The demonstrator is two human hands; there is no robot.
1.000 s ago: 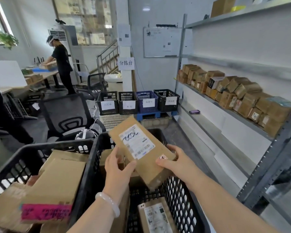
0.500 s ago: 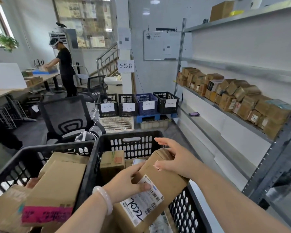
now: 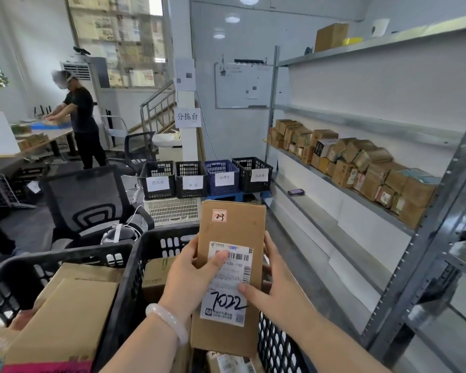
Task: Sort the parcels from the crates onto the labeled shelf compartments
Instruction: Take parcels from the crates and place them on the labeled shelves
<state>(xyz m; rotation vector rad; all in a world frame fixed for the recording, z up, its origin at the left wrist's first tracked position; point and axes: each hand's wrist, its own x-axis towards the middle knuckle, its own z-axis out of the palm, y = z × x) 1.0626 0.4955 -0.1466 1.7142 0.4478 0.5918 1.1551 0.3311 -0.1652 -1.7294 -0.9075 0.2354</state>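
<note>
I hold a long brown parcel upright above the right black crate. Its white shipping label faces me, with "7022" handwritten at the bottom and a small red-edged sticker near the top. My left hand grips its left edge, thumb across the barcode. My right hand holds the right edge, thumb on the label. More parcels lie in that crate and in the left black crate. The metal shelf runs along the right, with many brown boxes on its middle level.
Four labeled crates stand in a row on the floor ahead, a white crate under them. A black office chair is left of my crates. A person works at a table at the far left. A phone lies on the lower shelf.
I have turned the parcel from lying slanted across the crate to standing upright with its label facing me, and both hands shifted to its sides.
</note>
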